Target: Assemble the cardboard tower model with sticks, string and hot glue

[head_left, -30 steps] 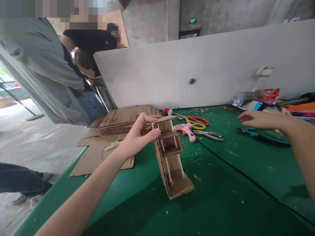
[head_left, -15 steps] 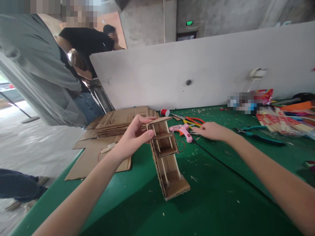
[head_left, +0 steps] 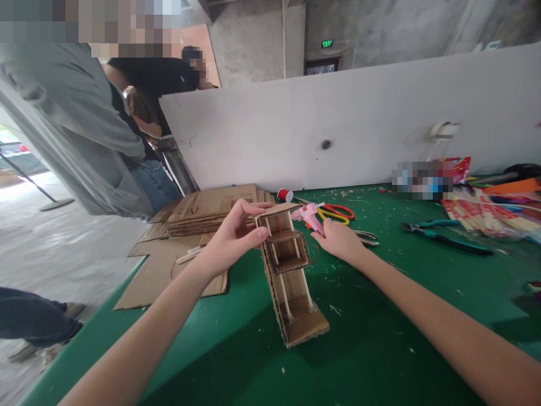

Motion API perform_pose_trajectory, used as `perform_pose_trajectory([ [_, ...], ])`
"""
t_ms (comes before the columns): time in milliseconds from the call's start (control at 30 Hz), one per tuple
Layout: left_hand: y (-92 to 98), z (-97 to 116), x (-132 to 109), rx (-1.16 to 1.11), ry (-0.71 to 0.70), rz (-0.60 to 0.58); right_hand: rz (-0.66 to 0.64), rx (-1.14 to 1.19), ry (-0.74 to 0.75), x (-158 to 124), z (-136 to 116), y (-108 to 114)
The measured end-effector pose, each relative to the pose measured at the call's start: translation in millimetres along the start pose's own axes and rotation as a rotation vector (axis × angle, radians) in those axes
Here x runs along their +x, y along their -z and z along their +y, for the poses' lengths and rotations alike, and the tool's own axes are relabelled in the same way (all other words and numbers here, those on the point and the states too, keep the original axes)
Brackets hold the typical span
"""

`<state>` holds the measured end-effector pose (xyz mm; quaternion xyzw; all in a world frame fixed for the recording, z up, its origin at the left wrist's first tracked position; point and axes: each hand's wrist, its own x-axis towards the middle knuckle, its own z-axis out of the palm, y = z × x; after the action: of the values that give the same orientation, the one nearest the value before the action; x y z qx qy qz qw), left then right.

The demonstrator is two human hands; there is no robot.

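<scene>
My left hand (head_left: 238,234) grips the top left edge of a narrow cardboard model (head_left: 295,307), thumb in front and fingers behind. The model stands on the green table, with light sticks running up inside it and a small cardboard box around them partway up. To its right, my right hand (head_left: 339,241) is closed around the handle of a pink glue gun (head_left: 310,216). The gun's nozzle end lies close to the model's top. Just behind the gun are scissors with yellow handles (head_left: 336,216) and others with red-orange handles (head_left: 347,211).
Stacked cardboard sheets (head_left: 211,211) lie at the left by the table (head_left: 240,361) edge. A red thread spool (head_left: 284,195) stands near the white partition (head_left: 253,135). Teal-handled pliers (head_left: 448,239) and packets of sticks (head_left: 477,211) lie at the right. People (head_left: 84,124) stand beyond the left side.
My right hand has moved left and taken hold of the pink glue gun, whose body has turned and shifted slightly. My left hand keeps its grip on the cardboard model.
</scene>
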<state>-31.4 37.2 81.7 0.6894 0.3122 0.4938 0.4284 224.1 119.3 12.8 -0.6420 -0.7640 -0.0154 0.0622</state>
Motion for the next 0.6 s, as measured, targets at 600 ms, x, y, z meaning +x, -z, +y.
perform_pose_trajectory([
  [600,-1.0,3.1,-1.6,-0.01,-0.019,-0.023,-0.004,-0.031,0.011,-1.1,3.2,3.7],
])
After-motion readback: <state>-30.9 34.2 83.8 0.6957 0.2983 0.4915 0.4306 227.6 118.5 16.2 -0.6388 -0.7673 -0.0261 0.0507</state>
